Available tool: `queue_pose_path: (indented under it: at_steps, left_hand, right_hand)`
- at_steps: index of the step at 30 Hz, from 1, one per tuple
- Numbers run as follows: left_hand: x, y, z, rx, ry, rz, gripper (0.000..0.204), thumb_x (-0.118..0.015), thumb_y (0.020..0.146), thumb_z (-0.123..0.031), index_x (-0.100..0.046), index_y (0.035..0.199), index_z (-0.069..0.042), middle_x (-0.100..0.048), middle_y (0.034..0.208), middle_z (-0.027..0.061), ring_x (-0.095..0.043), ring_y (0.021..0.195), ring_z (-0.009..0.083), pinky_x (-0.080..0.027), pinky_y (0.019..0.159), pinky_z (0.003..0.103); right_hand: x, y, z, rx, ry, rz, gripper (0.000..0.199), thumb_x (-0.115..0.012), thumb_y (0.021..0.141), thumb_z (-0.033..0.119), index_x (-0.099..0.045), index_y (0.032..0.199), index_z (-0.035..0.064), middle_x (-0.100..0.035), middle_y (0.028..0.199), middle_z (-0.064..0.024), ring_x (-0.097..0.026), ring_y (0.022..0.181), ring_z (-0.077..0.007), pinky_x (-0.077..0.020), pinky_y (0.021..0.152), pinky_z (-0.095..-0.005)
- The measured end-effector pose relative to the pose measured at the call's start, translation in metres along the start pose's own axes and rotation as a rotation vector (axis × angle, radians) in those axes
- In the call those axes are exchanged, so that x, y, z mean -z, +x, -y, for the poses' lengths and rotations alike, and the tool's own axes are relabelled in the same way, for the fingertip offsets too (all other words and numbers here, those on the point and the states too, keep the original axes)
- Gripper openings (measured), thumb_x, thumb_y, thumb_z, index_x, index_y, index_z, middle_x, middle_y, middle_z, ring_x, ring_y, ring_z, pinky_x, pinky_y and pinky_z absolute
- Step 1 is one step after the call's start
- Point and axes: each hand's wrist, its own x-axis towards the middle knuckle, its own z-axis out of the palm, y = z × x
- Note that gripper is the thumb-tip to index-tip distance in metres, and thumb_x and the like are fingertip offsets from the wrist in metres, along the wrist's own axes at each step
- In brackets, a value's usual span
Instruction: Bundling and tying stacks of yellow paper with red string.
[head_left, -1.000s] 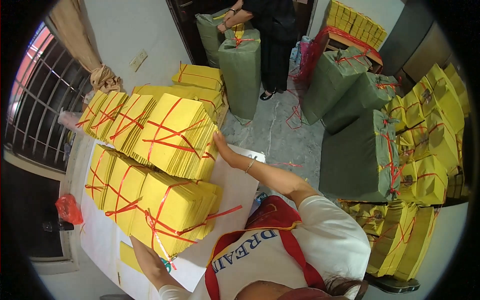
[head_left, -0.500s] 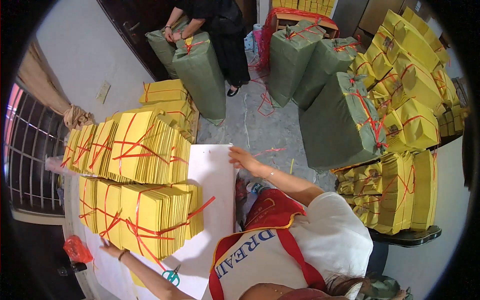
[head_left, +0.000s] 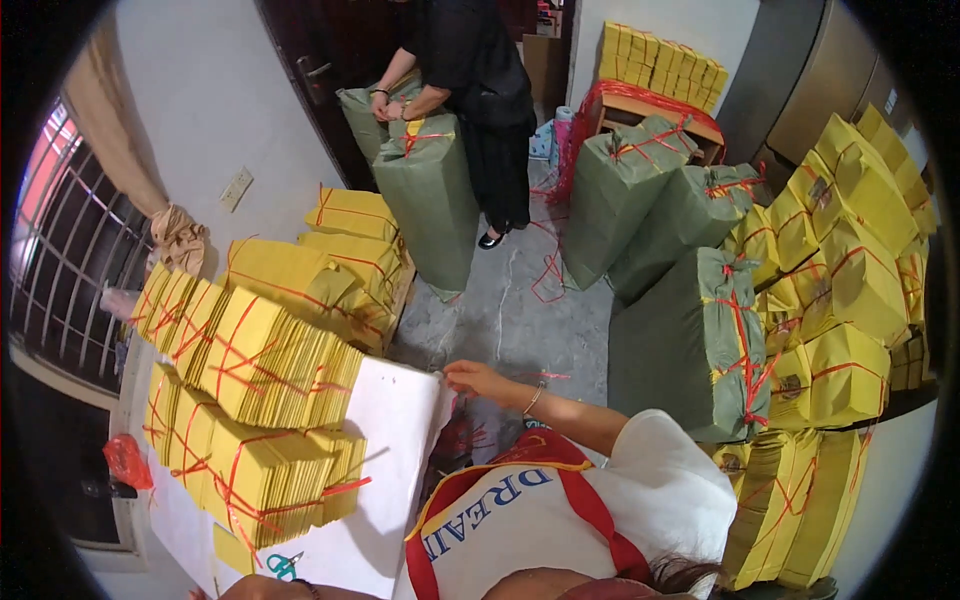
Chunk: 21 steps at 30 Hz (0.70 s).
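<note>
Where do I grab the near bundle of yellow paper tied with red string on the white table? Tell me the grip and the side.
Take the near bundle of yellow paper by the crossed red string on top, coming from above, hands under both short ends. It lies flat with sheets fanning at the right edge, so side squeezing would likely splay them.

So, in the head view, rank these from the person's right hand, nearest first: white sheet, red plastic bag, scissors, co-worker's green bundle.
From the right hand:
1. White sheet, at the fingertips, just left.
2. Scissors, lower left on the sheet.
3. Green bundle, far ahead under the co-worker's hands, and red plastic bag, far left: too close to call.
</note>
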Motion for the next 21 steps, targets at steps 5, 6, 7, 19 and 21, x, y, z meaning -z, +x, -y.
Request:
queue_pose_path:
  at_steps: [5, 6, 7, 19, 21]
  left_hand:
    - [-0.067, -0.060, -0.102, 0.456, -0.521, 0.170, 0.047, -0.034, 0.086, -0.035, -0.050, 0.104, 0.005, -0.054, 0.098, 0.0196, -0.053, 0.092, 0.0274, -0.041, 0.081, 0.038]
    - [-0.080, -0.081, -0.129, 0.707, -0.617, 0.297, 0.044, -0.035, 0.085, -0.031, -0.050, 0.100, 0.007, -0.054, 0.095, 0.0183, -0.052, 0.086, 0.0271, -0.043, 0.077, 0.037]
    - [-0.090, -0.100, -0.157, 0.908, -0.712, 0.442, 0.041, -0.035, 0.085, -0.027, -0.049, 0.097, 0.010, -0.054, 0.091, 0.0169, -0.052, 0.080, 0.0269, -0.046, 0.072, 0.036]
    - [-0.206, -0.188, -0.325, 0.929, -1.134, 1.328, 0.016, -0.049, 0.084, -0.006, -0.055, 0.093, 0.005, -0.056, 0.088, 0.0128, -0.054, 0.078, 0.0188, -0.044, 0.069, 0.027]
    - [-0.218, -0.200, -0.329, 0.807, -1.179, 1.384, 0.014, -0.051, 0.082, -0.003, -0.056, 0.092, 0.004, -0.057, 0.087, 0.0126, -0.054, 0.077, 0.0194, -0.044, 0.068, 0.027]
  right_hand:
    - [0.070, 0.001, -0.015, 0.177, -0.156, 0.013, 0.039, -0.051, 0.083, 0.031, -0.048, 0.113, 0.0066, -0.054, 0.100, -0.0029, -0.049, 0.087, -0.0136, -0.0404, 0.074, -0.0278]
    - [0.090, -0.001, -0.020, 0.201, -0.248, -0.023, 0.040, -0.051, 0.081, 0.032, -0.049, 0.111, 0.0054, -0.056, 0.096, -0.0037, -0.050, 0.084, -0.0143, -0.0409, 0.070, -0.0280]
    - [0.109, -0.008, -0.026, 0.239, -0.155, -0.055, 0.040, -0.051, 0.081, 0.032, -0.049, 0.111, 0.0054, -0.056, 0.096, -0.0037, -0.050, 0.084, -0.0143, -0.0409, 0.070, -0.0280]
    - [0.244, -0.143, -0.063, 0.043, 0.374, -0.889, 0.034, -0.054, 0.081, 0.032, -0.050, 0.109, 0.0138, -0.053, 0.095, 0.0035, -0.048, 0.082, -0.0088, -0.0377, 0.067, -0.0271]
    - [0.254, -0.150, -0.068, 0.028, 0.412, -0.927, 0.032, -0.053, 0.081, 0.032, -0.051, 0.108, 0.0152, -0.053, 0.094, 0.0049, -0.048, 0.081, -0.0085, -0.0372, 0.066, -0.0271]
